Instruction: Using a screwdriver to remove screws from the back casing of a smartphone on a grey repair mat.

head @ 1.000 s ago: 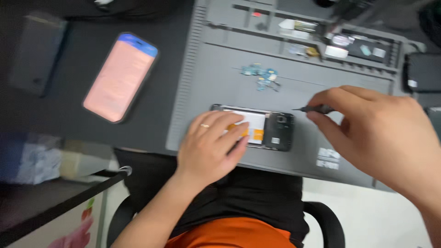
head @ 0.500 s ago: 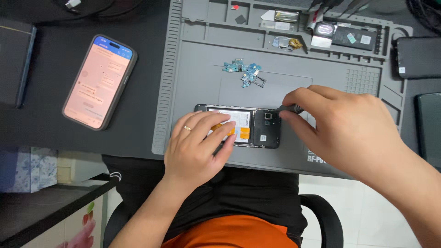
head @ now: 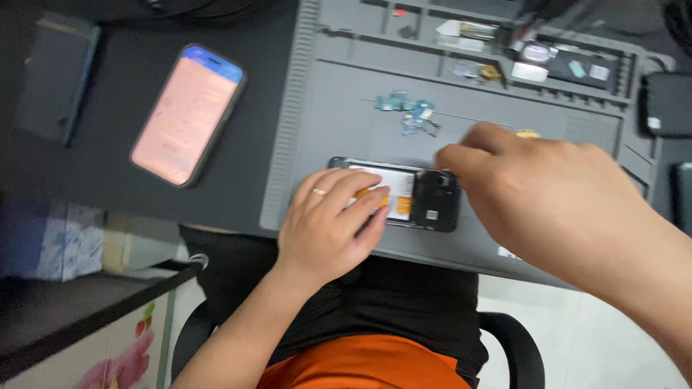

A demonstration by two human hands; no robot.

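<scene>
Clearly two phones, one opened phone (head: 411,198) near the table's front edge, back off, black frame, left hand (head: 331,223) fingers pressed flat on it, right hand (head: 548,194) fingers' grip unclear, one pink-screened phone (head: 189,114) toward the left edge

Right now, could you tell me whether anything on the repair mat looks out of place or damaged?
Nothing looks damaged. The opened phone lies flat on the grey repair mat with its back off, steadied by the left hand. A few small blue parts lie loose above it rather than in the mat's trays, near the right hand.

Phones: two, one opened phone (head: 425,198) under the fingers, one lit phone (head: 189,114) well left. Hands: two.
</scene>
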